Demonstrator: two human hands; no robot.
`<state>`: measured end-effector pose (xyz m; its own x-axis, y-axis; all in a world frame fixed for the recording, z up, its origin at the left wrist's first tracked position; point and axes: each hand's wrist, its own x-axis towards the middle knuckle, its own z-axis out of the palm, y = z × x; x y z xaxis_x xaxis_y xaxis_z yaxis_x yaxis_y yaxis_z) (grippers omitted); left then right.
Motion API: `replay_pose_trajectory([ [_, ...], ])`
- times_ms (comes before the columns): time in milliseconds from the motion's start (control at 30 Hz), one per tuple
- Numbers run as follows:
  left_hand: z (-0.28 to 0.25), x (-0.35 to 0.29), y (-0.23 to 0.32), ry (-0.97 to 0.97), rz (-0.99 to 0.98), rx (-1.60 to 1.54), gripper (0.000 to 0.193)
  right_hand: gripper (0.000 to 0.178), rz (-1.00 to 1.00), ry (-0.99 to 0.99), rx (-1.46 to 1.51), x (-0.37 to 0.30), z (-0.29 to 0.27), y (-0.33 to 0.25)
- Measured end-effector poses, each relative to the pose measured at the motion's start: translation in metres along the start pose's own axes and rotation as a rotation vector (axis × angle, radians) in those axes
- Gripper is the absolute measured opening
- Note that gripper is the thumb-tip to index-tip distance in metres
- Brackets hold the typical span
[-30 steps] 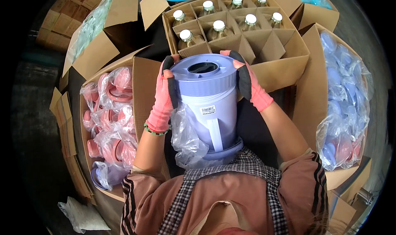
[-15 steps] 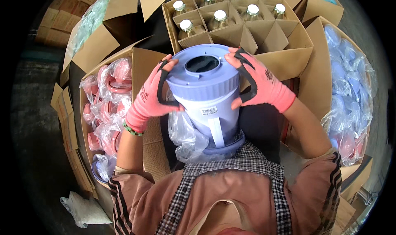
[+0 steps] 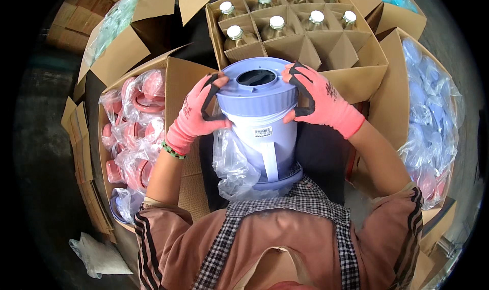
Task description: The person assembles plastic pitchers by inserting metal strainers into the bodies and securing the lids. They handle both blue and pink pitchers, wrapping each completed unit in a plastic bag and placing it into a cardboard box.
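Observation:
A lavender plastic jug (image 3: 277, 142) with a handle and a small printed label stands in front of my chest. On its top sits a wide ribbed lid (image 3: 254, 105) with a round dark opening in the middle. My left hand (image 3: 199, 109) wears a pink and black glove, with some fingertips bare, and grips the lid's left rim. From the right, my right hand (image 3: 318, 99), gloved the same way, holds the opposite rim, thumb below and fingers on top. A lavender disc-shaped base (image 3: 272, 184) lies under the jug, and a crumpled clear bag (image 3: 232, 162) hangs beside it.
Ahead, a divided carton (image 3: 367, 76) holds several white-capped bottles. A carton of bagged pink parts (image 3: 135, 137) is on the left, and one of bagged blue parts (image 3: 430, 101) on the right. A filled clear bag (image 3: 99, 254) lies at lower left.
The jug and my left hand have shifted slightly to the right. The lid's rim marks sit a little differently, as if turned slightly. Both hands keep their grip.

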<state>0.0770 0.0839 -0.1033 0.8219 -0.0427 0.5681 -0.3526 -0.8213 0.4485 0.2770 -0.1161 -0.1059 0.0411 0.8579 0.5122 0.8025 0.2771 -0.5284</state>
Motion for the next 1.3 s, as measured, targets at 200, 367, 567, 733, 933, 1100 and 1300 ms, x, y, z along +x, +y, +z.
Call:
replay_pose_trajectory([
  [200, -0.002, 0.000, 0.012, -0.030, 0.031, 0.168, 0.085, 0.060, -0.073, -0.053, -0.135, 0.001, -0.011, -0.009],
  [367, 0.001, -0.004, 0.021, 0.003, -0.005, 0.070, 0.084, 0.061, -0.090, -0.054, -0.167, 0.000, -0.009, -0.013],
  [567, 0.002, -0.002, 0.034, 0.001, 0.051, 0.115, 0.083, 0.060, -0.120, -0.171, -0.275, 0.004, -0.013, -0.029],
  [733, 0.005, -0.005, 0.037, 0.007, 0.021, 0.135, 0.076, 0.058, -0.108, -0.186, -0.279, 0.003, -0.012, -0.029],
  [933, 0.002, -0.001, 0.048, 0.022, -0.018, 0.191, 0.061, 0.055, -0.062, -0.206, -0.330, 0.003, -0.012, -0.040],
  [1100, 0.003, 0.003, 0.061, -0.009, -0.059, 0.240, 0.068, 0.054, -0.027, -0.280, -0.374, 0.007, -0.015, -0.052],
  [1300, 0.010, -0.003, 0.064, -0.016, -0.109, 0.344, 0.059, 0.052, -0.069, -0.266, -0.447, 0.003, -0.009, -0.056],
])
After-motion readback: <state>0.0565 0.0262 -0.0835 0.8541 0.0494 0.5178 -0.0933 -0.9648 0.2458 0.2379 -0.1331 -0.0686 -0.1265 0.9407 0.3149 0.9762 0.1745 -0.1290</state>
